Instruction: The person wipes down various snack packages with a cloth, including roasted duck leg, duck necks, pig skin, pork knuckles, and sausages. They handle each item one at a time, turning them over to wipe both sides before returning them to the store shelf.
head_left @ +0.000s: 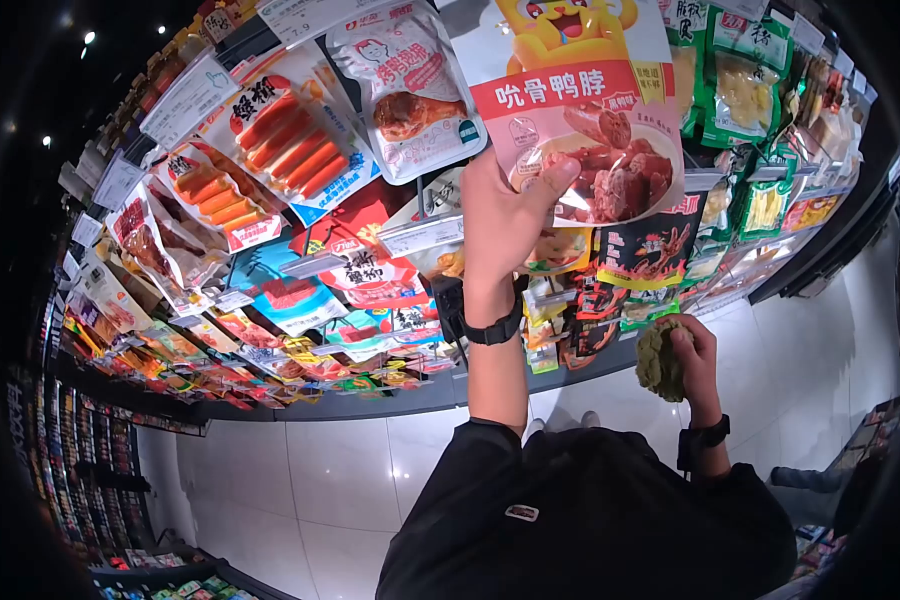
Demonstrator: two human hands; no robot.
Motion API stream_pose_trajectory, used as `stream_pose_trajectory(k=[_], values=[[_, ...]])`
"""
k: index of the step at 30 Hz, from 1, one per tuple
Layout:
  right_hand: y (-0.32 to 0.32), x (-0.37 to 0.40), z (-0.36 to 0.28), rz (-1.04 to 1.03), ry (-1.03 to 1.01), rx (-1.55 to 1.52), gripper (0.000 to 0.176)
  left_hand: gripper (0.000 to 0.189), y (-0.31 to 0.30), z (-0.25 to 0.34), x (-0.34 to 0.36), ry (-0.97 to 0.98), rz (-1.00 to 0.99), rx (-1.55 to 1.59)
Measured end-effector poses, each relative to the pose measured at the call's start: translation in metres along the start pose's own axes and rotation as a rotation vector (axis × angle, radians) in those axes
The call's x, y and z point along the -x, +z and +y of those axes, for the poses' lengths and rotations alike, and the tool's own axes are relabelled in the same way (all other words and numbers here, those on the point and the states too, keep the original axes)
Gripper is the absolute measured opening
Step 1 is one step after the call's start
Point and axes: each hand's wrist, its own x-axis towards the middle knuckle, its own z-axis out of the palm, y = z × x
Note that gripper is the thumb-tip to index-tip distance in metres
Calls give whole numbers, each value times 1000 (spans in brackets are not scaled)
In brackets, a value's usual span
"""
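My left hand grips the lower left edge of a pink and white snack packet with a yellow cartoon figure and pieces of duck neck on its front. The thumb lies over the front; the fingers are hidden behind. To its left hangs a white packet with a drumstick picture. Lower on the right, my right hand holds a bunched green cloth, away from the shelves, with the thumb on top.
Packets of crab sticks hang at the left among price tags. Green packets hang at the right. Lower rows hold more snacks, including a black packet. White tiled floor lies below. Another person's leg shows at lower right.
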Motion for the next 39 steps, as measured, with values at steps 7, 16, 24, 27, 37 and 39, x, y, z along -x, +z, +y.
stream_pose_trajectory(k=[7, 16, 24, 27, 37, 39], values=[[-5, -7, 9, -21, 39, -52, 30, 21, 12, 3, -13, 6, 0, -51], [2, -17, 11, -99, 71, -34, 25, 33, 3, 11, -4, -180, 37, 6], [1, -22, 18, -158, 103, -45, 24, 25, 14, 2, -14, -16, 111, -65], [1, -21, 16, -168, 103, -26, 24, 28, 10, -11, -28, 41, 210, -252], [-5, -10, 21, -166, 179, -7, 25, 51, 15, -58, -58, 24, 482, -859], [-3, -8, 22, -167, 175, -6, 25, 54, 12, -62, -59, 28, 492, -886]])
